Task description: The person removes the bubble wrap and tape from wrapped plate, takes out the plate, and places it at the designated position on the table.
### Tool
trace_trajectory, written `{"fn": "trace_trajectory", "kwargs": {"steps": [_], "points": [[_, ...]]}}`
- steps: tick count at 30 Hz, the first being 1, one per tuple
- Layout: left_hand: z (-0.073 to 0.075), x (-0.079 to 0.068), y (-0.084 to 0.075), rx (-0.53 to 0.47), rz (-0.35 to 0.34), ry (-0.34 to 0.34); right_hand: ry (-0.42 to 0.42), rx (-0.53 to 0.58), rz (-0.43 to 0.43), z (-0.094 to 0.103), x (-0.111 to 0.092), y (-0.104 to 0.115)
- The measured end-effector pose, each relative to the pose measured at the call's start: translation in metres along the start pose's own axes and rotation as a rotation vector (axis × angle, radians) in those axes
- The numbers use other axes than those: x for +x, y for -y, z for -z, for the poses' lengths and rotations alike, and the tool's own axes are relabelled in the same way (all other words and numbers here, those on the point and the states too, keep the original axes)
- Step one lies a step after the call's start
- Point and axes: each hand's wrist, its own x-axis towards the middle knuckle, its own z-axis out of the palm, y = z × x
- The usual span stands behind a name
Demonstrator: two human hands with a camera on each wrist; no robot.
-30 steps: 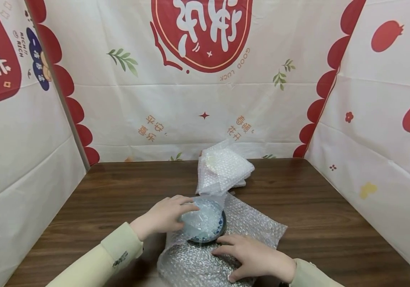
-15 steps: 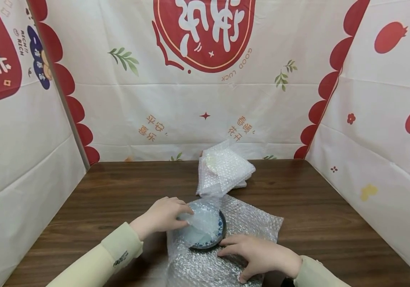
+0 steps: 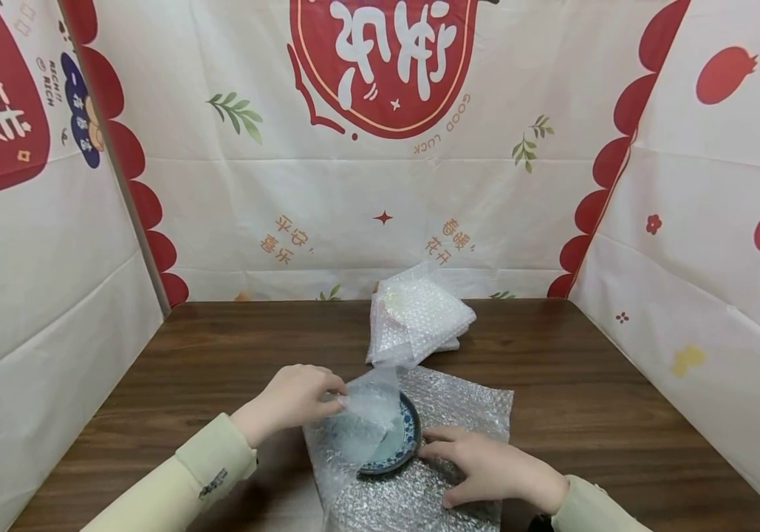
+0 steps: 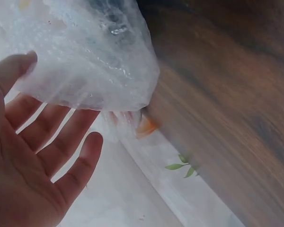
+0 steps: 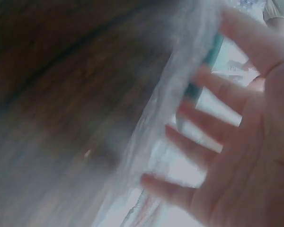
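Note:
A small round plate (image 3: 408,437) with a blue patterned rim and dark edge lies on a sheet of bubble wrap (image 3: 462,395). My left hand (image 3: 295,397) pinches a folded-over flap of that wrap at the plate's left; the flap hides the plate's left part. In the left wrist view, the thumb is on one side of the wrap (image 4: 99,80) and the fingers are on the other. To the plate's right, my right hand (image 3: 486,462) has its fingers spread, fingertips at the rim and over the wrap. Blur in the right wrist view obscures exact contact.
Behind the plate, more bubble wrap (image 3: 426,310) is stacked near the back of the brown wooden table (image 3: 253,332). A printed white cloth (image 3: 380,185) hangs at the back, and similar cloth walls stand on both sides.
My left hand has drawn the wrap flap leftward, baring more of the plate's right side. The plate and sheet have shifted slightly and turned. My right hand has moved a little right, staying beside the plate.

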Motion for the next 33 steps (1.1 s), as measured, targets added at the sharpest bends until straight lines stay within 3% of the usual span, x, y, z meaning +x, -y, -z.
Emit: {"fn": "trace_trajectory", "kwargs": {"steps": [3,6,13,20,25,33], "points": [[0.001,0.0,0.003,-0.005,0.039,-0.007,-0.034,-0.02,-0.095,-0.001,-0.002,-0.003],[0.0,-0.001,0.005,-0.015,0.057,-0.016,-0.046,-0.021,-0.128,-0.002,-0.003,-0.005],[0.0,0.0,0.001,-0.02,0.048,-0.04,-0.106,0.0,-0.052,0.0,0.008,0.009],[-0.002,0.004,-0.009,0.064,-0.064,-0.086,-0.115,0.055,0.076,0.007,0.022,0.026],[-0.002,0.007,-0.018,0.071,-0.143,-0.095,-0.062,0.183,0.089,0.006,0.027,0.022],[-0.008,0.01,-0.039,0.079,-0.298,0.001,-0.031,0.216,0.183,0.003,0.028,0.018]]}}
